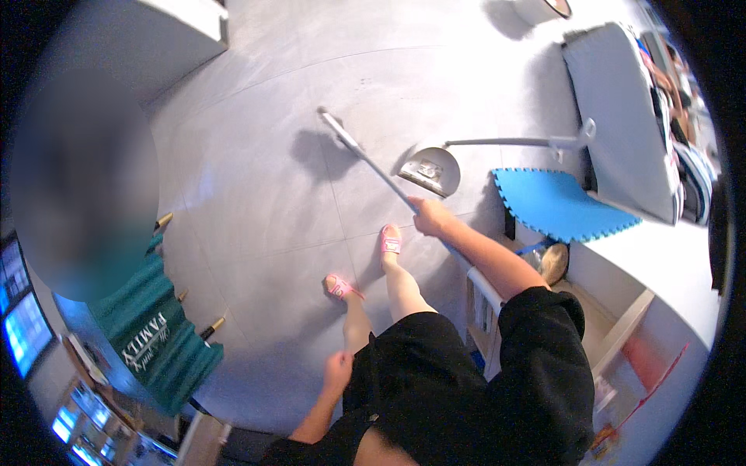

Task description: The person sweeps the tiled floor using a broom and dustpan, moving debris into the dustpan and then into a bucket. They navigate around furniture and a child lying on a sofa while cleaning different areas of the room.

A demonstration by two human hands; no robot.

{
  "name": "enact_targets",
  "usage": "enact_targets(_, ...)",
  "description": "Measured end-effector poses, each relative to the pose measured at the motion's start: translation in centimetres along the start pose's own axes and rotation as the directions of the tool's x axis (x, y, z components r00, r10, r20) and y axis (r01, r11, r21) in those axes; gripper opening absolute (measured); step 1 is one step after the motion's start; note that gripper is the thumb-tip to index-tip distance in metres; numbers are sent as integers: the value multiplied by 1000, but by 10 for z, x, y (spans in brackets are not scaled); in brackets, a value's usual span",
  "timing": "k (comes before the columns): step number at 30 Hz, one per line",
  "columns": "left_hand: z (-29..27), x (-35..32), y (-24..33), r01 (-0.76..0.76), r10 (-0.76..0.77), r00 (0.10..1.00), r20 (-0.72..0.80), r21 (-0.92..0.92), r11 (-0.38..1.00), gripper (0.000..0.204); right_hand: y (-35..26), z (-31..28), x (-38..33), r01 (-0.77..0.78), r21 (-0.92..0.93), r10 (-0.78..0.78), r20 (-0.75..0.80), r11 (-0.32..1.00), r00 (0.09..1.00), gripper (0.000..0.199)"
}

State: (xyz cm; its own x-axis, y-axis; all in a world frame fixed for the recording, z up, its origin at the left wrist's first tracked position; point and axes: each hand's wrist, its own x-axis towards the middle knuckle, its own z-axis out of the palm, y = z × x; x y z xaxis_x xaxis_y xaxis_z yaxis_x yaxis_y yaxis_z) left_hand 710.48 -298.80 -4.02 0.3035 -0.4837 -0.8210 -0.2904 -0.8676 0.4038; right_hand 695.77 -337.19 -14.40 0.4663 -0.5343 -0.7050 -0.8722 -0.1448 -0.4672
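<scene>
My right hand (431,217) is closed around a long grey pole (381,172), held slanting over the floor. The pole's white end (332,120) points to the far left; its other end runs back under my right forearm and is hidden, so I cannot tell what tool it is. Just beyond that hand, a long-handled dustpan (444,165) lies on the floor with some pale litter in it. Its grey handle (505,142) stretches right toward a white-covered piece of furniture. My left hand (337,371) hangs beside my thigh, fingers curled in, with nothing visible in it.
On the right, a blue foam mat (563,203) rests on a low white unit with open compartments (598,326). A white bin (542,9) stands at the far right. Green cloth (159,334) with wooden legs and a blurred round area occupy the left. Pink sandals (391,239) are on my feet.
</scene>
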Motion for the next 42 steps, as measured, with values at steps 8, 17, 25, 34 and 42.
enact_targets(8,-46,167,299,-757,758,649,-69,39,652,23,15,49,-123,-264,625,176,201,735,964,41)
enact_targets(17,57,202,487,-892,859,412,303,-56,448,57,32,74,-275,-447,828,470,262,339,843,43)
enact_targets(25,118,251,537,-891,750,344,565,-55,451,45,35,96,-285,-507,777,809,-4,373,588,50)
enact_targets(34,49,234,506,-976,877,210,431,136,167,19,146,136,-239,-589,725,916,-150,357,372,48)
enact_targets(42,-41,195,433,-900,869,434,235,133,414,13,184,141,-219,-598,783,963,-10,174,268,46)
